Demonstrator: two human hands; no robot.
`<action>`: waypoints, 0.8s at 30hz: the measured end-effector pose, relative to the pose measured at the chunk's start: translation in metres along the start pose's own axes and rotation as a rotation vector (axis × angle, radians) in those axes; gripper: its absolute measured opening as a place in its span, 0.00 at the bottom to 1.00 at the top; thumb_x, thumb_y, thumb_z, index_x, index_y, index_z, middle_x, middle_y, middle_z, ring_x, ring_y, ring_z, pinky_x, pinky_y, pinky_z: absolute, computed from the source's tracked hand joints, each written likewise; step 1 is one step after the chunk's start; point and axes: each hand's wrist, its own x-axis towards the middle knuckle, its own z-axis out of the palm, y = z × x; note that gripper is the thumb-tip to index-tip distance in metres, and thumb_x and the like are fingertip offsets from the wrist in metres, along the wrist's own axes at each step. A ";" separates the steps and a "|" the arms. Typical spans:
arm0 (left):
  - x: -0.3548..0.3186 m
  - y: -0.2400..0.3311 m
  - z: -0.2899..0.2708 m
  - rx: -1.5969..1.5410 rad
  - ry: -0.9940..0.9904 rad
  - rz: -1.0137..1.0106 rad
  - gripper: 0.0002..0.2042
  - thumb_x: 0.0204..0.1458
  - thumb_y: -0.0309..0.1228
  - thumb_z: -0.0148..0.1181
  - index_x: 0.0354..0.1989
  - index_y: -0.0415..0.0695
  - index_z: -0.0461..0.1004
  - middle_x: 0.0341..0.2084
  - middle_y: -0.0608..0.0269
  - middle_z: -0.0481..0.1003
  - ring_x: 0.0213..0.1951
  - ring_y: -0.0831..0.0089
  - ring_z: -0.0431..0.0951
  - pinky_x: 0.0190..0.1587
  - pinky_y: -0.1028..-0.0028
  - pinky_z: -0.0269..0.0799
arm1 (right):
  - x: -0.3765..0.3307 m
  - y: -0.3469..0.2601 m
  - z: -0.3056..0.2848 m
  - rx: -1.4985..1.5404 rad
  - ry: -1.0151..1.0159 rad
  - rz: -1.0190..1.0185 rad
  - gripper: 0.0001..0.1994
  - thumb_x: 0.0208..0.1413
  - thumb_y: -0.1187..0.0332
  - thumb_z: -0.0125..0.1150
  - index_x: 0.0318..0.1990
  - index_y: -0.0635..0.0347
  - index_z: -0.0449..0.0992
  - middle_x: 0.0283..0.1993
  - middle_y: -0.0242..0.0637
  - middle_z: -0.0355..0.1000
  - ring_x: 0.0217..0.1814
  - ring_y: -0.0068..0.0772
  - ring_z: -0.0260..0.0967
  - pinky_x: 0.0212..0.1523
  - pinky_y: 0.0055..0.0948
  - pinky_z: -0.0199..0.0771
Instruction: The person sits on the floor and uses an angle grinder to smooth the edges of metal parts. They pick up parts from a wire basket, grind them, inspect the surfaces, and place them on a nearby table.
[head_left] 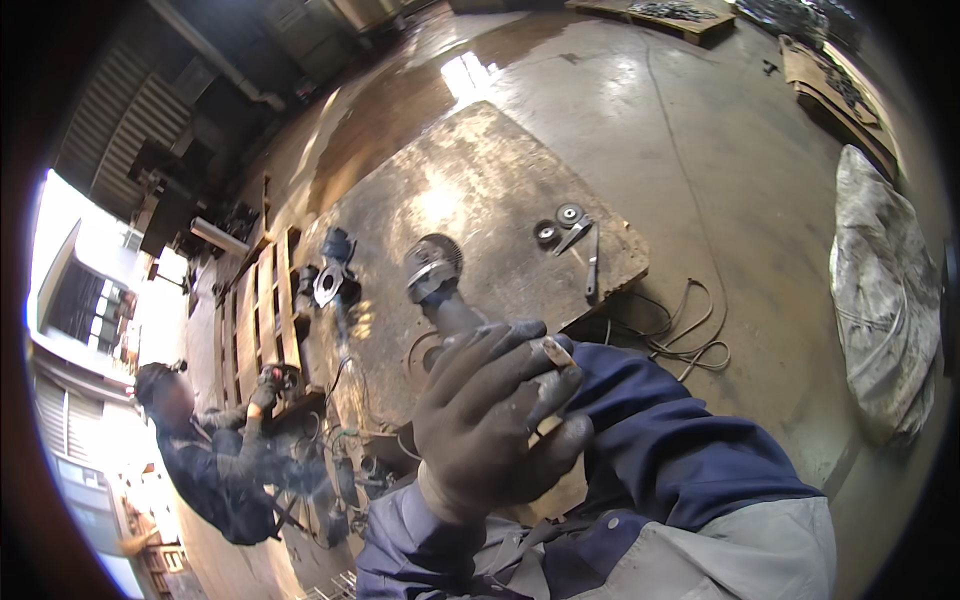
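My left hand [490,420], in a dark work glove, is raised in front of me with its fingers curled round toward the right. A small pale bit shows between the fingers, too little to name. My right arm [680,430], in a dark blue sleeve, comes in from the lower right and ends behind the left hand. That hides most of the right hand. Just beyond the gloves, an angle grinder [434,276] with a round disc shows over the worn table [490,150]. Its rear end is hidden, and I cannot tell whether a hand touches it.
Discs [570,214] and a spanner-like tool [592,265] lie at the table's right. A blue power tool [336,280] is at its left, near a wooden pallet [265,310]. A co-worker [220,450] crouches left amid smoke. A cable [690,330] loops on the floor.
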 end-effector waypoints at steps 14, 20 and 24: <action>-0.034 -0.003 -0.002 -1.063 -0.121 0.012 0.23 0.60 0.42 0.63 0.56 0.36 0.78 0.49 0.43 0.80 0.52 0.44 0.81 0.56 0.48 0.77 | 0.049 0.014 0.014 0.138 -0.116 -0.089 0.28 0.60 0.65 0.72 0.64 0.62 0.68 0.43 0.33 0.75 0.40 0.28 0.77 0.41 0.30 0.80; -0.059 0.002 -0.025 -0.994 -0.022 -0.091 0.22 0.64 0.42 0.57 0.55 0.34 0.77 0.48 0.45 0.80 0.52 0.49 0.82 0.58 0.52 0.77 | 0.039 0.004 0.013 0.153 -0.040 0.044 0.29 0.60 0.64 0.71 0.65 0.60 0.65 0.43 0.38 0.75 0.40 0.34 0.79 0.43 0.35 0.84; -0.067 0.005 -0.041 -0.845 0.081 -0.185 0.21 0.67 0.41 0.54 0.54 0.33 0.77 0.47 0.46 0.81 0.52 0.52 0.82 0.59 0.54 0.77 | 0.039 -0.009 0.017 0.107 0.021 0.009 0.30 0.59 0.66 0.72 0.66 0.60 0.63 0.43 0.38 0.76 0.38 0.32 0.79 0.40 0.33 0.83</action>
